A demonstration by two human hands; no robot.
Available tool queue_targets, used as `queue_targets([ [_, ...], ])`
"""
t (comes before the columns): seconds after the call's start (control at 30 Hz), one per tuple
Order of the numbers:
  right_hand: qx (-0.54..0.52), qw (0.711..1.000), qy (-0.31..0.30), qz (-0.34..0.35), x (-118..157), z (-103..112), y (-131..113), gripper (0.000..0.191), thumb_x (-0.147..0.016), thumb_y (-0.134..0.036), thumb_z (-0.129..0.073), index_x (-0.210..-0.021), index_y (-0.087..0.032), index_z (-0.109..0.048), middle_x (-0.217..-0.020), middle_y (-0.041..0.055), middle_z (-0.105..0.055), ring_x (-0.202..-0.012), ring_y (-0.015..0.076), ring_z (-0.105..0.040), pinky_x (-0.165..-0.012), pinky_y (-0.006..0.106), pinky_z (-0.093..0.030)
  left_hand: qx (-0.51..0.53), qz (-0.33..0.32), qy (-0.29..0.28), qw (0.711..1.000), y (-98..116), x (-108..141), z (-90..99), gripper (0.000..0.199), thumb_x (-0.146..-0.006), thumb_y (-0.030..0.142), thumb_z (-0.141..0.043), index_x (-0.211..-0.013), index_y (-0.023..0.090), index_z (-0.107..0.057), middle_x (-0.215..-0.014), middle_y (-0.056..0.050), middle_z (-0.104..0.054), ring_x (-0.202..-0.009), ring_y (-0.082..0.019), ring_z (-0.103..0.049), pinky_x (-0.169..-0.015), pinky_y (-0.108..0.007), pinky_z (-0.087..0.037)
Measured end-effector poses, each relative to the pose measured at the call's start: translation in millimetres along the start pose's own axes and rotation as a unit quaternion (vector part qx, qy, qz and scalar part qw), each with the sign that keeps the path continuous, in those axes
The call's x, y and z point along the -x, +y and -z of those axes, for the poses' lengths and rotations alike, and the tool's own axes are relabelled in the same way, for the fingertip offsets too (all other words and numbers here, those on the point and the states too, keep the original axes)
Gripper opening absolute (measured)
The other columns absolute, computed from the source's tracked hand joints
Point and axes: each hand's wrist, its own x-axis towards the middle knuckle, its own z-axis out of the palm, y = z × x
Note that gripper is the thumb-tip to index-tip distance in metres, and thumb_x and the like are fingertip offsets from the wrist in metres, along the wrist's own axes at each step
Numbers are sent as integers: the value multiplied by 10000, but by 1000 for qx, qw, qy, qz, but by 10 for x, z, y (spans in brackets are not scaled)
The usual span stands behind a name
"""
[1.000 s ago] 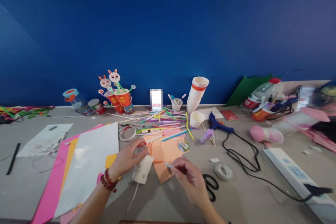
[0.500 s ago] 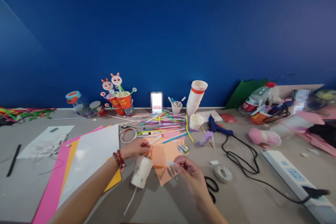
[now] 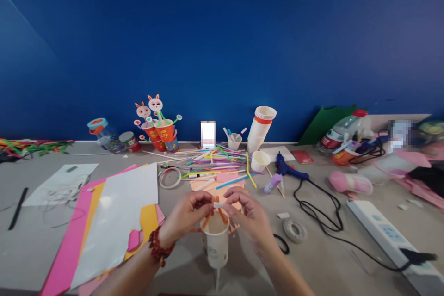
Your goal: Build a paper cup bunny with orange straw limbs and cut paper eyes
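A white paper cup (image 3: pixel 217 246) stands roughly upright in front of me, with a thin white straw (image 3: pixel 217 280) coming out below its base. Narrow orange strips (image 3: pixel 222 216) rise from its rim and meet above it. My left hand (image 3: pixel 194 212) is closed, its thumb and fingertips pinching at the top of these strips. Opposite it, my right hand (image 3: pixel 249 213) pinches one end of a small whitish piece of tape (image 3: pixel 218 205), which lies across the strips between both hands. The fingertips partly hide where tape and strips touch.
Black-handled scissors (image 3: pixel 281 243) and a tape roll (image 3: pixel 294 230) lie to the right, with a blue glue gun (image 3: pixel 289 169) and power strip (image 3: pixel 388 231) beyond. Coloured sheets (image 3: pixel 116 217) are at left. Loose straws (image 3: pixel 215 162) and stacked cups (image 3: pixel 260 129) sit behind.
The cup has moved right and turned from tilted to upright. Both hands have come together above it, and the tape in my right hand now reaches the orange strips.
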Motion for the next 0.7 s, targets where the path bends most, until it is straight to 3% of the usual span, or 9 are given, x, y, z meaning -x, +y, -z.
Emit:
queue_targets([
  [0.3, 20, 1000, 1, 13, 47, 24, -17, 209, -837, -382, -717, -721, -213, -676, -859, 61, -681, -846, 226, -639, -777, 324, -487, 9, -13, -19, 1000, 52, 19, -115, 204, -882, 345, -647, -932, 164, -726, -821, -39, -683, -736, -156, -600, -676, -239, -472],
  [0.7, 34, 999, 14, 7, 81, -12, -72, 174, -856, -336, -689, -746, -204, -664, -819, 55, -684, -807, 216, -630, -724, 302, -477, 23, -9, -17, 1000, 113, 36, -137, 213, -869, 360, -668, -924, 161, -718, -805, -33, -668, -717, -148, -583, -653, -230, -456],
])
